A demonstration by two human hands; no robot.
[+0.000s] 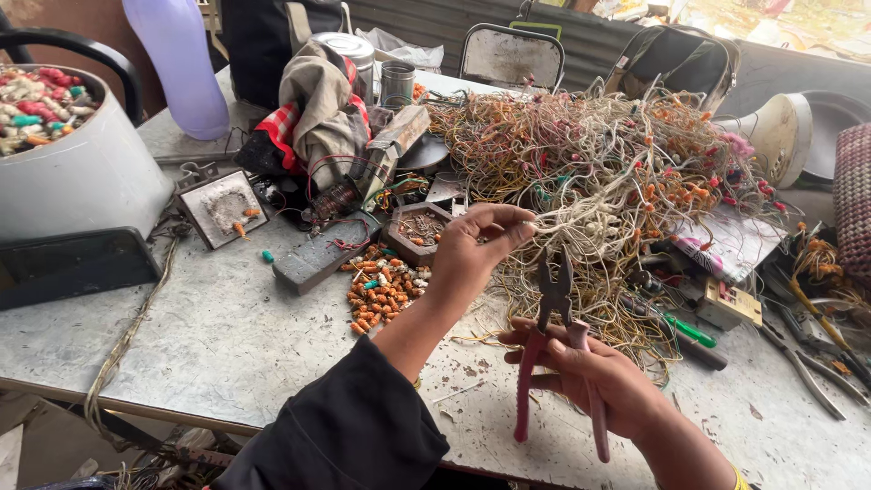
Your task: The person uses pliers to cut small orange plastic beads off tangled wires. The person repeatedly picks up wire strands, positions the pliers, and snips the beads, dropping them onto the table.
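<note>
My left hand (479, 247) pinches a thin whitish wire that runs out of a big tangled pile of wires (617, 163) with small orange and red pieces on them. Just below it, my right hand (594, 372) grips a pair of pliers with pink handles (558, 349). The pliers' dark jaws point up, close to the wire my left hand holds. A black sleeve covers my left forearm.
A heap of small orange pieces (381, 286) lies left of my hands. A white pot (77, 172) full of coloured pieces stands at far left. A purple bottle (181, 63), crumpled cloth (318, 109), metal tins, a green-handled tool (691, 332) and loose tools clutter the grey table (227, 336).
</note>
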